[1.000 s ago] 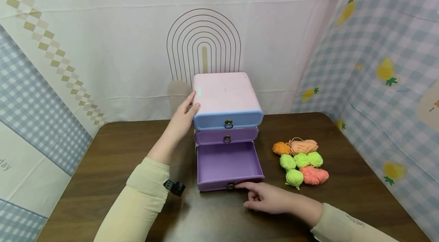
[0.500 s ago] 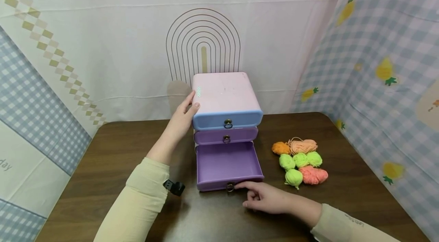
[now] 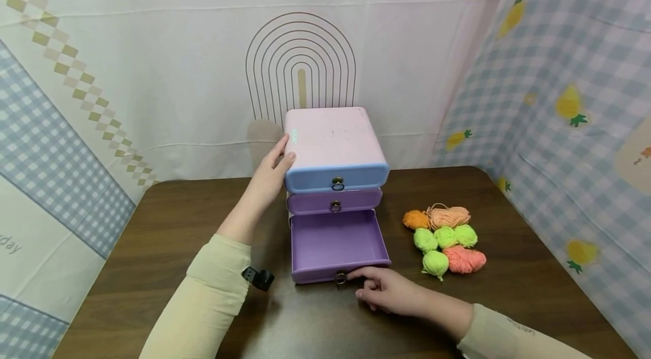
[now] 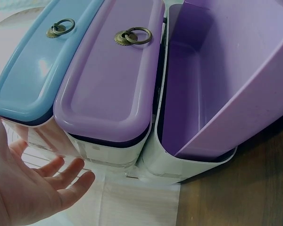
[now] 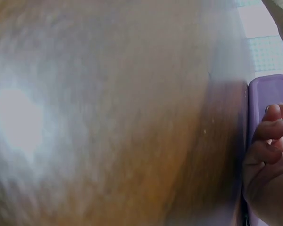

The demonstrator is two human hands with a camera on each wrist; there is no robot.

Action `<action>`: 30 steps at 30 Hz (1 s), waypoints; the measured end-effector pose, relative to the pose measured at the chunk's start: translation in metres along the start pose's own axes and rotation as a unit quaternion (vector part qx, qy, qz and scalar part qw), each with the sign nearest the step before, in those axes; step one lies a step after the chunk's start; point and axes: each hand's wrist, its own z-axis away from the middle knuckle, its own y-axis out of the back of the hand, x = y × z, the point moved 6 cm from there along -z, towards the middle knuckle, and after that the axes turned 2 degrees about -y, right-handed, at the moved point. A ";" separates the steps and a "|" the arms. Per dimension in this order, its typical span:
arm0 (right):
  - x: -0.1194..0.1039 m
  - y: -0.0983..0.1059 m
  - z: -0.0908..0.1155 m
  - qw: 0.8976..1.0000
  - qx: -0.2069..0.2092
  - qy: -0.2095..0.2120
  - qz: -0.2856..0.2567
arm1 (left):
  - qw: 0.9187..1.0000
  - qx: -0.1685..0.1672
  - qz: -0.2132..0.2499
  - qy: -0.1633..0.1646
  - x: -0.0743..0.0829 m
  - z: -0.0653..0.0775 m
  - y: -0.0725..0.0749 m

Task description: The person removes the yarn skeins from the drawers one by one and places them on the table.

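A pastel drawer cabinet (image 3: 333, 133) has a pink top, a blue top drawer (image 3: 315, 180) and a purple middle drawer (image 3: 310, 202), both pushed in. Its purple bottom drawer (image 3: 338, 240) is pulled out, with nothing visible inside. My left hand (image 3: 269, 175) rests against the cabinet's upper left side. In the left wrist view that hand's fingers (image 4: 68, 181) are loosely spread. In front of the bottom drawer, my right hand (image 3: 391, 291) extends its index finger to the metal ring pull (image 3: 341, 277), the other fingers bent. Finger and ring look in contact; no grip around it shows.
To the right of the cabinet lie several yarn balls: orange (image 3: 416, 220), peach (image 3: 448, 216), lime green (image 3: 435, 264) and coral (image 3: 465, 260). Everything stands on a dark wooden table (image 3: 178, 223). Printed cloth hangs (image 3: 203, 65) behind and at both sides.
My right hand's thumb and bent fingers have shifted slightly toward the drawer. The ring pull now hangs more plainly in sight. The left hand and the drawers stay in place.
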 end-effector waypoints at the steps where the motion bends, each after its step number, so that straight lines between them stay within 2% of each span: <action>1: 0.000 -0.001 0.000 1.000 0.005 0.000 -0.002 | 1.000 0.000 0.000 0.000 0.000 0.000 0.000; 12: -0.001 -0.007 -0.002 0.999 0.028 -0.025 -0.029 | 1.000 0.002 -0.005 0.000 0.000 0.001 0.001; 22: -0.007 -0.006 -0.008 0.995 0.094 -0.019 0.032 | 1.000 0.002 -0.006 0.000 0.000 0.000 0.000; 30: -0.006 -0.008 -0.011 0.993 0.111 -0.037 0.023 | 1.000 0.001 -0.007 -0.003 0.000 0.000 0.000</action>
